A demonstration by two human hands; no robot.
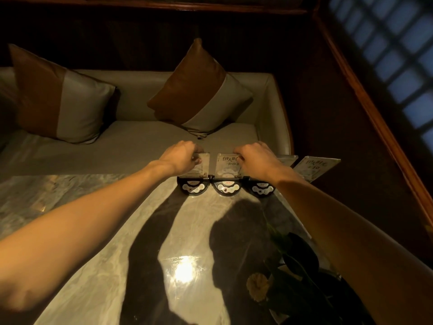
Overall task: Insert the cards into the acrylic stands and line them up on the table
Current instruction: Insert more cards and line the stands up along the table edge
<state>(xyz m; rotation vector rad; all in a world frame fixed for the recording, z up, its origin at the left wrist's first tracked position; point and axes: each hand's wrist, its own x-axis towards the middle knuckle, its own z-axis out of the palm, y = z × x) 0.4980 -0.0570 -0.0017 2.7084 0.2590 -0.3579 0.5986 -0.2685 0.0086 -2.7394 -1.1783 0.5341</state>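
Observation:
Three acrylic stands with black half-round button bases stand side by side at the far edge of the marble table [98, 231]. My left hand [181, 156] grips the top of the left stand [199, 166]. My right hand [255, 158] holds the top right corner of the middle stand [226, 166], whose card reads "03". My right wrist hides most of the third stand [261, 187]; only its base and top edge show. A fourth acrylic stand with a card [314, 168] leans at the far right.
Beyond the table's far edge is a pale bench seat [131, 141] with two brown-and-grey cushions [58, 95] [201, 90]. A dark-leaved plant with a yellow flower [257, 286] sits at the near right. A wooden frame [375, 109] runs along the right.

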